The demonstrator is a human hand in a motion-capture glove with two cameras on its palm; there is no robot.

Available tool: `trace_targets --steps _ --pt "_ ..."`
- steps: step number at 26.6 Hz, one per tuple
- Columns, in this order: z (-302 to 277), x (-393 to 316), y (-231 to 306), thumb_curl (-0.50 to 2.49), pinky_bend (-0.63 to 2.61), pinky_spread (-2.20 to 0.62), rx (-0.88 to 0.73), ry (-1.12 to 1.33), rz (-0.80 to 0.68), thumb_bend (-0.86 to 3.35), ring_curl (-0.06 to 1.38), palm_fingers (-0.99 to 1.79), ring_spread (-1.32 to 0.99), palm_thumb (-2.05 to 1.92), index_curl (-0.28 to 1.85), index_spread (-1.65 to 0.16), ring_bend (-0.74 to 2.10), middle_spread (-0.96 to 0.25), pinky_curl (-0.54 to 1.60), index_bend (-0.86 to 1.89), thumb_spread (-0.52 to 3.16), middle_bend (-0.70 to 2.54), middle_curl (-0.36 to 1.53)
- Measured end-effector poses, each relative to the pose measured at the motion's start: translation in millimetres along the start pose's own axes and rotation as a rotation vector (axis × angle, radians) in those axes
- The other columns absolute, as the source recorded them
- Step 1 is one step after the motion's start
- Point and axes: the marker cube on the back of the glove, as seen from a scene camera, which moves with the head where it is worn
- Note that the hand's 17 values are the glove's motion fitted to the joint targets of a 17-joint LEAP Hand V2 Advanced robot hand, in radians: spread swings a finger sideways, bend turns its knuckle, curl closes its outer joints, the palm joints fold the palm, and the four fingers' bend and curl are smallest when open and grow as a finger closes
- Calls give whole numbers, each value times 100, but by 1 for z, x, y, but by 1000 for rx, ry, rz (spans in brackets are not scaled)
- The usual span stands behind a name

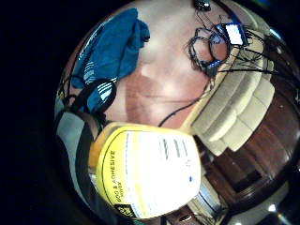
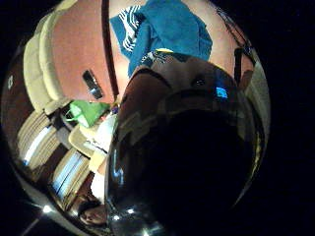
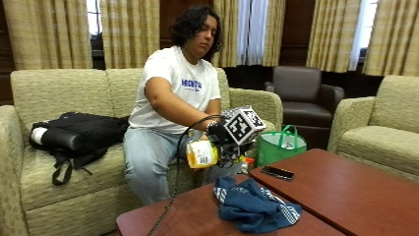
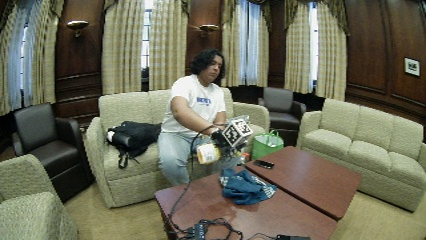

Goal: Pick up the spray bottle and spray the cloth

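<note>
So the spray bottle (image 3: 201, 154) is already off the table, gripped in your gloved right hand (image 3: 219, 135) above and just behind the blue cloth (image 3: 254, 206). Whether you've sprayed yet, I can't tell; the cloth lies crumpled on the table (image 3: 353, 191).

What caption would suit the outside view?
Seated person's gloved right hand holds a yellow spray bottle above the table, near a blue cloth.
</note>
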Motion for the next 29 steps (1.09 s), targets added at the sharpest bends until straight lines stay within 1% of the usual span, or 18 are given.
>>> trace_targets --steps 7,17,19,22,26,29 --pt "15 -25 -28 78 49 -27 -2 260 78 -3 51 134 -21 92 58 -23 69 -19 42 44 26 60 58" --pt "46 -79 -55 79 49 -27 -12 564 121 -3 51 134 -21 92 59 -24 69 -19 42 43 26 60 58" --pt "51 -89 -58 80 49 -27 -14 571 106 -3 51 134 -21 92 59 -24 69 -19 42 43 26 60 58" --pt "59 -103 -59 80 49 -27 -32 546 43 -2 51 134 -21 92 59 -24 69 -19 42 43 27 60 58" --pt "68 -103 -66 81 49 -27 -23 611 102 -3 51 134 -22 92 59 -24 69 -19 42 43 27 60 58" --pt "65 -99 -67 81 49 -27 -24 589 115 -3 51 134 -22 92 59 -24 68 -19 42 42 27 60 58"
